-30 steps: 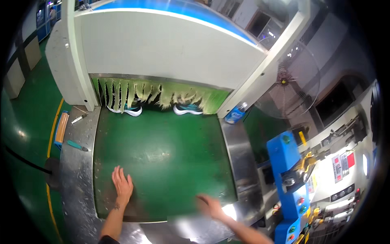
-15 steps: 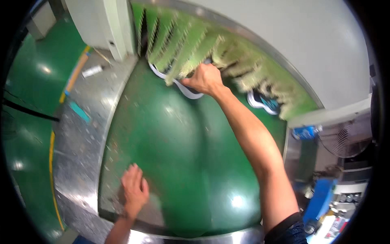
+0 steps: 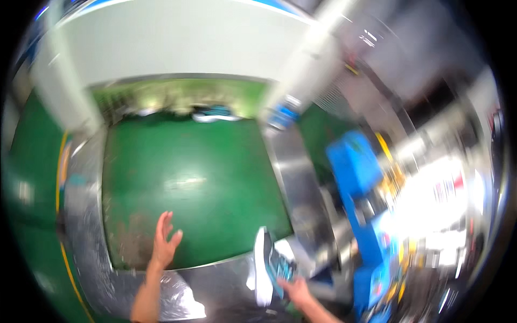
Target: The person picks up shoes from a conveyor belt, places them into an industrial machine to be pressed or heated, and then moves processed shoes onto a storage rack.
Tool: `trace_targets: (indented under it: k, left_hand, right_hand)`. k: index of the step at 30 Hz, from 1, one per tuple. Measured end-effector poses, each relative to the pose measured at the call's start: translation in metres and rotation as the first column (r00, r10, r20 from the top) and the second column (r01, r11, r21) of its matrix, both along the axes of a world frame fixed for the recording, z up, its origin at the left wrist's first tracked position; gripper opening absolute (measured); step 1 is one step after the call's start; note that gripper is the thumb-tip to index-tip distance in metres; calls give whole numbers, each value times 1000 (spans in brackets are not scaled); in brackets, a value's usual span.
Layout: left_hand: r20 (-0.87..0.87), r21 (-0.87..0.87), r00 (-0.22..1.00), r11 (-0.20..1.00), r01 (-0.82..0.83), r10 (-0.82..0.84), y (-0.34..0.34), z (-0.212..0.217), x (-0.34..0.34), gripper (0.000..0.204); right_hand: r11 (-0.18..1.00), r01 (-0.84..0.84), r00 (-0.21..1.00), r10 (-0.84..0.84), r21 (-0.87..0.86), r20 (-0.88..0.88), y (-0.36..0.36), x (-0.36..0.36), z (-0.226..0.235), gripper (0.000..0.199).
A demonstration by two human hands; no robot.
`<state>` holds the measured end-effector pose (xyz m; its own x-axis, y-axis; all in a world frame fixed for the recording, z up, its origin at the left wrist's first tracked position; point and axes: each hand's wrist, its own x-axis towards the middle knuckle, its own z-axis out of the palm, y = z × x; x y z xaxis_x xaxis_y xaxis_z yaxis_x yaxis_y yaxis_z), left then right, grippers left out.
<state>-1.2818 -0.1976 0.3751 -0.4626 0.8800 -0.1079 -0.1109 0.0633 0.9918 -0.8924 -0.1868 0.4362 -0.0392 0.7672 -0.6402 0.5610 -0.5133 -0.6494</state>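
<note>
A dark and teal sneaker (image 3: pixel 266 269) with a thick white sole stands on end above the near metal edge, gripped by my right hand (image 3: pixel 297 292). Motion smears the hand a little. My left hand (image 3: pixel 166 241) hovers over the near left of the green conveyor belt (image 3: pixel 188 183), fingers apart and nothing in it. At the far end, a second teal and dark sneaker (image 3: pixel 215 113) lies against the frayed green strip curtain (image 3: pixel 177 97). Left of it, something white (image 3: pixel 146 111) shows under the strips, too blurred to name.
A white machine housing (image 3: pixel 172 43) rises over the curtain. Metal rails (image 3: pixel 89 220) border the belt. On the right rail sits a blue-labelled container (image 3: pixel 283 114). Blue machine parts (image 3: pixel 355 164) and blurred clutter stand to the right. Yellow tape (image 3: pixel 70 269) lines the floor at left.
My right hand has come back from the curtain to the near side, now with a sneaker in it. The view has swung to the right. My left hand remains open over the belt.
</note>
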Motion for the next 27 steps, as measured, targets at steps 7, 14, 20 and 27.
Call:
trace_targets:
  k: [7, 14, 20, 27]
  left_hand:
    - [279, 447, 901, 875, 185, -333, 22, 122, 162, 79]
    - [211, 345, 698, 721, 601, -684, -3, 179, 359, 62]
    - [288, 274, 372, 448, 851, -882, -77, 161, 564, 49]
    - [-117, -164, -123, -103, 981, -985, 4, 182, 820, 88]
  right_hand:
    - [885, -285, 861, 405, 369, -307, 16, -37, 130, 63]
    - [782, 381, 677, 127, 493, -725, -57, 134, 131, 62]
    - [382, 924, 253, -625, -7, -739, -212, 336, 79, 55]
    - [-456, 885, -248, -639, 99, -728, -326, 478, 62, 50]
